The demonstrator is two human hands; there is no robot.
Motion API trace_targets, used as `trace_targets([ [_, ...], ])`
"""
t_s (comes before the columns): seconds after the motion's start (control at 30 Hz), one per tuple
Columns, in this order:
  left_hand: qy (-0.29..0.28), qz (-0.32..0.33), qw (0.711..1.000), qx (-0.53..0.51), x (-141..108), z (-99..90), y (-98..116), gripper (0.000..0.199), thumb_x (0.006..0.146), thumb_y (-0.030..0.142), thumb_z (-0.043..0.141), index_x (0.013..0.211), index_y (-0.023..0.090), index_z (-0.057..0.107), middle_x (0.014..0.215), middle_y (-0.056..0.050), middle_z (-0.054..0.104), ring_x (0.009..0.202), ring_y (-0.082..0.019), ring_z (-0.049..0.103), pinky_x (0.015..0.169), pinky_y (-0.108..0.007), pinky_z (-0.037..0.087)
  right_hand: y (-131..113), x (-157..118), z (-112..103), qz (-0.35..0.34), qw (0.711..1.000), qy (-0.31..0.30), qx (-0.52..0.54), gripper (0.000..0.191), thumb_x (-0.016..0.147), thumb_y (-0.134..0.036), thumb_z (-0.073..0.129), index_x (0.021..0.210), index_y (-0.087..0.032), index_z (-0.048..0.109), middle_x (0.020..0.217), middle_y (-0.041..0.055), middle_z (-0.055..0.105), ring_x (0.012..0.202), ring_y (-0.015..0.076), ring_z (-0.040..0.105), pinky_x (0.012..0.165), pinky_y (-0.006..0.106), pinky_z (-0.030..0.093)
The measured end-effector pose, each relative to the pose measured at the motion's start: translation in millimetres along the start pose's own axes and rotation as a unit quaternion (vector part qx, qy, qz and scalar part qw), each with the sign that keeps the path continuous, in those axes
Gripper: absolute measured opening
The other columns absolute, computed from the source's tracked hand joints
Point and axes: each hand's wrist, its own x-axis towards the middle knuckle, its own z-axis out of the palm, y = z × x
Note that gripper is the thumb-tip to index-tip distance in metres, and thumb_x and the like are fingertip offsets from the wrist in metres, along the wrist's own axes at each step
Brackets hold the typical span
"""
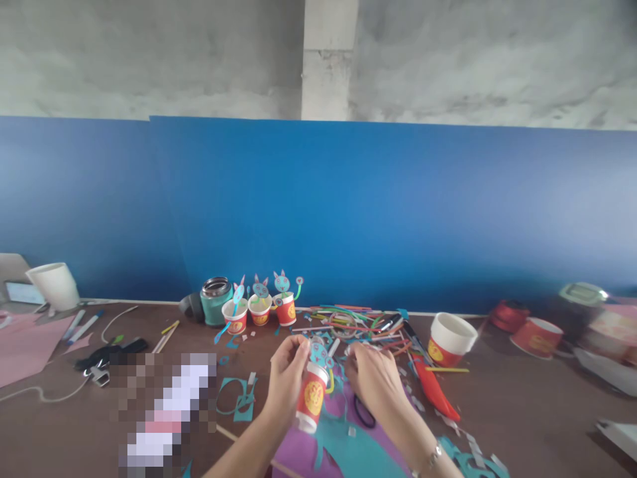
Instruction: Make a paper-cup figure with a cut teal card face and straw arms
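My left hand [290,372] is closed around a small red and white paper cup [313,393] with a yellow emblem. A blue paper animal face [318,353] stands at the cup's upper end, and a yellow-green strip [330,380] sticks out at its right side. My right hand [371,372] is just right of the cup, over the purple and teal paper; its fingers are bent down and the fingertips are hidden. Three similar cups with blue animal faces stand behind, among them one cup [285,310] with a raised paw.
Colored sticks [348,320] lie in a pile behind my hands. White cups [452,338] stand stacked to the right, near a red pointed object [435,392]. A teal flask [217,304] stands back left. Teal paper scraps [236,398] lie left of my hands.
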Motion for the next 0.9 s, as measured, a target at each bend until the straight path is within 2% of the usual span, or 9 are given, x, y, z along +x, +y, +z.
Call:
trace_targets([
  [0.13,0.005,-0.049,0.999,0.003,4.7,-2.2,-0.7,0.039,0.067,0.051,0.070,0.069,0.014,0.057,0.050,0.009,0.035,0.043,-0.003,0.027,0.040,-0.015,0.022,10.1,0.0,6.8,0.016,0.987,-0.134,-0.088,0.018,0.066,-0.004,0.055,0.060,-0.016,0.067,0.074,0.0190,0.073,0.077,0.0328,0.068,0.064,0.034,0.040],
  [0.2,0.008,-0.069,0.998,-0.008,3.3,-0.1,-2.3,0.042,0.066,0.053,0.070,0.068,0.013,0.058,0.052,0.007,0.041,0.043,-0.003,0.031,0.040,-0.015,0.023,9.8,-1.6,8.5,0.015,0.985,-0.146,-0.092,0.013,0.064,-0.007,0.059,0.060,-0.016,0.068,0.073,0.0192,0.073,0.077,0.0336,0.069,0.064,0.035,0.041],
  [0.27,0.005,-0.082,0.996,-0.025,1.1,2.7,-3.1,0.042,0.065,0.053,0.070,0.072,0.013,0.061,0.056,0.005,0.048,0.045,-0.004,0.037,0.042,-0.016,0.026,7.9,-1.4,10.1,0.010,0.995,-0.093,-0.022,0.011,0.069,-0.013,0.059,0.068,-0.017,0.070,0.078,0.0164,0.073,0.079,0.0309,0.068,0.068,0.035,0.043],
  [0.33,-0.014,-0.078,0.996,-0.032,-0.6,4.5,-3.2,0.042,0.066,0.051,0.069,0.079,0.012,0.064,0.060,0.002,0.053,0.046,-0.005,0.040,0.043,-0.017,0.028,5.7,1.4,13.2,-0.001,0.991,-0.021,0.129,0.016,0.077,-0.019,0.053,0.081,-0.018,0.069,0.084,0.0116,0.073,0.082,0.0252,0.067,0.072,0.033,0.045],
  [0.47,-0.064,-0.068,0.995,-0.030,-2.3,4.8,-1.8,0.033,0.070,0.042,0.065,0.083,0.012,0.065,0.061,0.002,0.054,0.043,-0.004,0.037,0.042,-0.019,0.026,1.7,8.5,21.1,0.008,0.926,0.014,0.377,0.017,0.079,-0.028,0.051,0.084,-0.017,0.063,0.082,0.0062,0.070,0.077,0.0198,0.064,0.070,0.028,0.048],
  [0.6,-0.083,-0.073,0.994,-0.027,-3.2,5.0,-0.2,0.021,0.069,0.029,0.062,0.082,0.013,0.065,0.061,0.002,0.057,0.042,-0.004,0.038,0.043,-0.018,0.028,-2.1,9.0,18.2,0.003,0.914,0.018,0.405,0.012,0.075,-0.025,0.053,0.073,-0.017,0.062,0.079,0.0055,0.068,0.077,0.0204,0.063,0.070,0.028,0.047],
  [0.7,-0.076,-0.081,0.994,-0.002,-2.6,5.1,-0.2,0.021,0.066,0.028,0.065,0.079,0.012,0.067,0.065,-0.002,0.064,0.047,-0.007,0.050,0.046,-0.019,0.035,-4.5,6.3,11.4,-0.019,0.923,0.033,0.383,0.013,0.075,-0.022,0.050,0.064,-0.019,0.057,0.081,0.0057,0.066,0.080,0.0205,0.062,0.072,0.028,0.046],
  [0.83,-0.022,-0.091,0.995,-0.028,-1.4,2.9,2.1,0.058,0.063,0.037,0.074,0.114,0.015,0.061,0.079,-0.008,0.072,0.068,-0.018,0.067,0.063,-0.028,0.050,-6.2,3.6,9.1,-0.033,0.940,0.114,0.319,0.014,0.076,-0.019,0.049,0.063,-0.020,0.053,0.081,0.0070,0.064,0.082,0.0217,0.059,0.078,0.032,0.045],
  [0.9,0.000,-0.086,0.995,-0.058,-1.6,2.1,4.6,0.078,0.061,0.037,0.077,0.130,0.016,0.048,0.084,-0.009,0.073,0.076,-0.020,0.069,0.073,-0.032,0.052,-7.5,3.0,10.9,-0.039,0.938,0.100,0.329,0.014,0.077,-0.020,0.050,0.064,-0.020,0.055,0.082,0.0068,0.063,0.083,0.0212,0.059,0.078,0.031,0.045],
])
